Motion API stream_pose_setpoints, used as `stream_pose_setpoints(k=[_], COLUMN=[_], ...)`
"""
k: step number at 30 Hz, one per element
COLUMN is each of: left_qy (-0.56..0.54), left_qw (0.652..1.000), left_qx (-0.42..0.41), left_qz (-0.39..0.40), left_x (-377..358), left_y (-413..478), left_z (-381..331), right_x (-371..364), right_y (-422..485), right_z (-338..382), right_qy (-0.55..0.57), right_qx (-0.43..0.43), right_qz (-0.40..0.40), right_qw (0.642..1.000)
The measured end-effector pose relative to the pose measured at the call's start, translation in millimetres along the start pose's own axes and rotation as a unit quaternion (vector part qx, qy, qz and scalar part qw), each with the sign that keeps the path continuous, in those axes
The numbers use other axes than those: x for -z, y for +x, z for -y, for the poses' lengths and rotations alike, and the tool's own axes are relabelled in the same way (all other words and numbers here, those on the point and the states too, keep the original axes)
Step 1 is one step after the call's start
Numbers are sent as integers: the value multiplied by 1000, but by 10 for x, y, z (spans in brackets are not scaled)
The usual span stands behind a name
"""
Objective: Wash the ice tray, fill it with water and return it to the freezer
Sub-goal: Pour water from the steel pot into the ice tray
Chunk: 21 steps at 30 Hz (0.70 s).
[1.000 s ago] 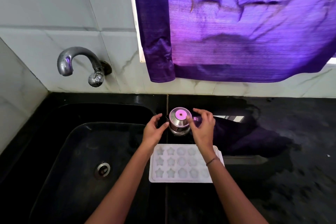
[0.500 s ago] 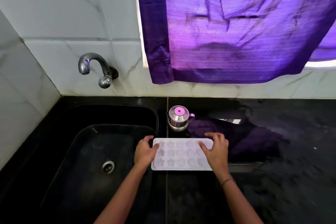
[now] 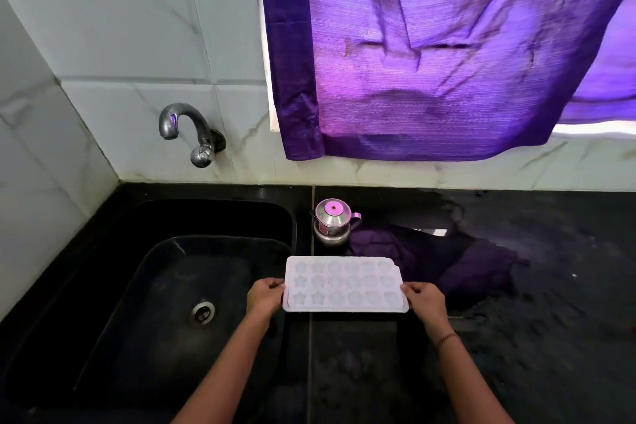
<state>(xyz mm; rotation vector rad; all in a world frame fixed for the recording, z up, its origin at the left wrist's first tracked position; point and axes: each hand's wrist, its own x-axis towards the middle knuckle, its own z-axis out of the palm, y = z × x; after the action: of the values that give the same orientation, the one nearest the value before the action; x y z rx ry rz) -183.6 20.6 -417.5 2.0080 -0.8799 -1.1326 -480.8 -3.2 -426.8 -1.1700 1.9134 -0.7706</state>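
Note:
A white ice tray [image 3: 345,284] with star and flower shaped cells sits level over the black counter, just right of the sink. My left hand [image 3: 263,296] grips its left end and my right hand [image 3: 425,299] grips its right end. Whether the tray rests on the counter or is lifted slightly I cannot tell. The cells look pale and glossy.
A black sink [image 3: 192,289] with a metal drain [image 3: 203,310] lies to the left, a chrome tap [image 3: 187,129] on the tiled wall above it. A small steel pot with a lid [image 3: 332,222] stands behind the tray. A purple curtain [image 3: 447,45] hangs over the wet black counter [image 3: 533,320].
My hands left the steel pot, came down to the tray, and now hold it by both short ends. The view has shifted right and pulled back.

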Motion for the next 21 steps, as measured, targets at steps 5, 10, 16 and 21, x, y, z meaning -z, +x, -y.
stream_pose_setpoints(k=[5,10,16,21], left_qy=[-46,-84,-144,-187], left_qw=[999,996,988,975], left_qx=[27,36,41,60], left_qz=[10,-5,-44,-104], left_x=[35,210,583,861], left_y=[-14,-67,-239,-417], left_z=[7,66,174,331], right_x=[-44,-207,-465,-659], right_y=[35,-29,-140,-226], right_z=[-35,-7,260,537], right_qy=[70,101,120,127], right_qx=[-39,-39,-24,-5], right_qz=[5,16,47,90], right_qw=[997,994,991,988])
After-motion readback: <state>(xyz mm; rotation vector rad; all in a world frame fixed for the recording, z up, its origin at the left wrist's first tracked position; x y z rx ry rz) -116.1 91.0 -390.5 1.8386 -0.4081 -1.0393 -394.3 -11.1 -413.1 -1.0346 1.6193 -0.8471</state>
